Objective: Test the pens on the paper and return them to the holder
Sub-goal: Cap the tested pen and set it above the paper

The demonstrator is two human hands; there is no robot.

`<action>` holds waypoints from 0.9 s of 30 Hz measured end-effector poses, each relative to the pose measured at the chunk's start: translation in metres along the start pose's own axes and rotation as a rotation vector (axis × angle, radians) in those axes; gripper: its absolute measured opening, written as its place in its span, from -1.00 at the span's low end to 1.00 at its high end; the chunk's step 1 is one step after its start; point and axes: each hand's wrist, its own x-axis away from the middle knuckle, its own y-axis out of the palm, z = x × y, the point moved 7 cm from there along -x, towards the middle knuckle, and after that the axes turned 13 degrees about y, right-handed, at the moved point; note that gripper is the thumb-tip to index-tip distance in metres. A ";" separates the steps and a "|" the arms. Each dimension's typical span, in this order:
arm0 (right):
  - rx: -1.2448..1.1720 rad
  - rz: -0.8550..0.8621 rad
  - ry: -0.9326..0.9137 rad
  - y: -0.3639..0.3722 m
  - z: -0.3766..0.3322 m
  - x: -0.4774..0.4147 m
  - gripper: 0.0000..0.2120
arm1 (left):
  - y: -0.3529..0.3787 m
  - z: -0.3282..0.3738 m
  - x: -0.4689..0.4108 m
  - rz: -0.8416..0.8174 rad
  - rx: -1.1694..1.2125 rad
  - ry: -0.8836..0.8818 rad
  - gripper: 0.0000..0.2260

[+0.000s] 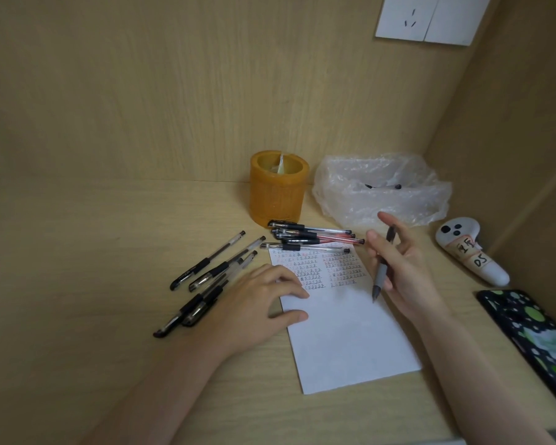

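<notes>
Nearest the camera, two bare forearms reach up from 6 o'clock across the wooden desk [77,252]. At 9 o'clock of the sheet of paper [344,342], a scatter of loose pens [212,274] lies capped, pointing roughly from 7 to 1 o'clock. The left hand [264,303] rests beside them, fingers spread and bent, with its tips pressing the paper's left edge flat. At 12 o'clock from that hand stands the amber pen holder [278,191]. A stack of pens [312,237] lies crosswise at its foot, along the top edge of the paper.

The right hand [405,271] pinches a grey pen [381,273] between thumb and fingers. Its long axis runs from 1 to 7 o'clock, and its tip is down over the blank paper below the rows of marks. Whether the tip touches, I cannot tell. The holder lies at 10 o'clock from this hand, beyond the stack.

Further right are a crumpled plastic bag [379,191], a white controller [469,252] and a phone [533,335].
</notes>
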 end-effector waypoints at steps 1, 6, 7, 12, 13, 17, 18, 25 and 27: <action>0.027 0.000 -0.009 0.002 -0.001 0.001 -0.48 | 0.000 0.000 0.000 -0.001 0.000 0.000 -0.71; 0.051 0.031 -0.020 0.005 -0.001 0.003 -0.35 | -0.001 0.001 0.000 0.008 0.005 0.008 -0.72; 0.035 0.033 -0.009 0.005 0.001 0.003 -0.34 | -0.001 0.001 0.000 0.007 0.005 0.008 -0.72; -0.130 0.035 0.060 -0.002 0.010 -0.006 -0.52 | 0.000 0.001 0.000 -0.003 0.000 0.004 -0.69; -0.126 0.013 0.068 -0.001 0.011 -0.006 -0.51 | 0.000 0.001 0.000 -0.004 0.000 0.004 -0.69; 0.035 0.025 0.024 0.001 0.011 -0.003 -0.50 | -0.001 0.002 0.000 -0.005 -0.010 0.010 -0.70; 0.049 0.045 0.020 0.000 0.011 -0.003 -0.53 | -0.001 0.003 0.000 0.000 -0.008 0.014 -0.69; 0.285 0.139 0.006 -0.003 0.017 -0.005 -0.80 | -0.007 0.004 -0.001 0.065 -0.019 0.025 -0.70; 0.344 0.187 -0.017 -0.005 0.016 -0.006 -0.75 | -0.016 0.002 -0.001 0.171 -0.083 0.005 -0.74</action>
